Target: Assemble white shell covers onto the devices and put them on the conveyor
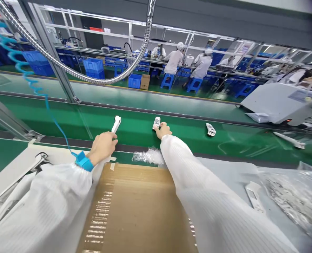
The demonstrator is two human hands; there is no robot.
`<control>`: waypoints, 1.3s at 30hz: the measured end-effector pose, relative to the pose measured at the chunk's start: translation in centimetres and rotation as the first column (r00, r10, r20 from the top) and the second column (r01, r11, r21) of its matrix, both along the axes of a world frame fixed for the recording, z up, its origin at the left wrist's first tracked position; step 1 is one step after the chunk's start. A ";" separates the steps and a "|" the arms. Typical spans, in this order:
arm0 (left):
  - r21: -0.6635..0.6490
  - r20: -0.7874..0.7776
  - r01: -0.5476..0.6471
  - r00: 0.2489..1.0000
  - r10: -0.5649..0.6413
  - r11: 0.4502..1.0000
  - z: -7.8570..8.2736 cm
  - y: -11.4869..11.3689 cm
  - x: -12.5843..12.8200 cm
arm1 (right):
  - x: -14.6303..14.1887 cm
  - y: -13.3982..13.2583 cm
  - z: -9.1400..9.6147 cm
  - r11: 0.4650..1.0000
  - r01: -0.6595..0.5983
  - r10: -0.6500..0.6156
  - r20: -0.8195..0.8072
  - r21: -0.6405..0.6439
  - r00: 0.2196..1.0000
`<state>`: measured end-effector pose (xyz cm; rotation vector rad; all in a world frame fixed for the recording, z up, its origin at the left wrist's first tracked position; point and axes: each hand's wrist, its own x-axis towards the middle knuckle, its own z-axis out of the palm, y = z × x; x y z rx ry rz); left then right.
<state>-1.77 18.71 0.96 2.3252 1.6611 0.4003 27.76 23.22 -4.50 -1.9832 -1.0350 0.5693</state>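
Observation:
My left hand (103, 147), with a blue wrist strap (83, 161), reaches over the near edge of the green conveyor belt. Its fingers are closed at the lower end of a long white plastic handle-shaped part (116, 123). Farther right, my right hand (164, 130) pinches the side of a small white plastic housing (156, 122) with dark openings on its face. A similar white piece (211, 129) lies on the belt to the right, apart from both hands. Below my arms is a brown cardboard box (142, 207) with taped edges.
Crumpled clear plastic (149, 156) lies between box and belt. A bag of small parts (290, 193) and a loose white part (254, 196) are at right. A coiled blue cord (29, 73) and metal hose (105, 81) hang ahead. Seated people work beyond the belt.

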 end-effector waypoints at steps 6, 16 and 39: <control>0.070 0.178 0.060 0.981 -0.072 0.996 2.4 -5.3 0.1 | -3.0 -4.0 4.2 0.952 -0.284 0.303 -0.237 0.110 0.923; -0.298 0.400 0.332 0.895 -0.199 0.895 3.3 -13.1 3.7 | -4.7 -21.0 8.0 0.720 -0.585 0.661 -0.114 0.373 0.741; -0.585 0.649 -0.091 0.544 0.532 0.806 -1.2 -16.0 0.0 | -3.5 -15.2 2.8 0.951 -0.286 0.304 0.528 -0.118 0.793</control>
